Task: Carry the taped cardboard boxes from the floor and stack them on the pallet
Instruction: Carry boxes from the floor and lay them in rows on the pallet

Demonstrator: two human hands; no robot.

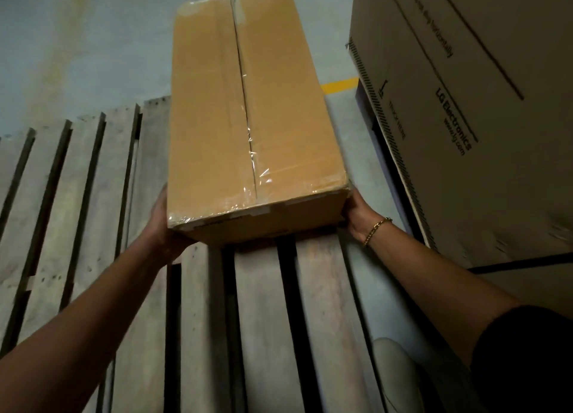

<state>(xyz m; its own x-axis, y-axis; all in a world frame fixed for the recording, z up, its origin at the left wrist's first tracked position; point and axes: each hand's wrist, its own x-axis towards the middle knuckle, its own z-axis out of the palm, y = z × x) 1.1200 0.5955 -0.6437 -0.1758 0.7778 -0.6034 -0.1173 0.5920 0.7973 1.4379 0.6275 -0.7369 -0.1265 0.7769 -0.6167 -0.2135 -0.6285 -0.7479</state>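
Note:
A long brown cardboard box (pixel 248 114), sealed with clear tape along its top seam and edges, is held over the grey wooden pallet (pixel 93 195). My left hand (pixel 166 223) grips the box's near left bottom corner, fingers hidden under it. My right hand (pixel 356 211), with a gold chain bracelet at the wrist, holds the near right bottom corner. The box's near end sits just above the pallet slats; its far end reaches past the pallet's back edge in this view. Whether it touches the slats I cannot tell.
A large printed cardboard carton (pixel 465 102) stands close on the right, beside the pallet. Grey concrete floor (pixel 93 40) with a yellow line (pixel 339 85) lies beyond. A pale shoe (pixel 393 360) shows at the bottom right, by the pallet's edge.

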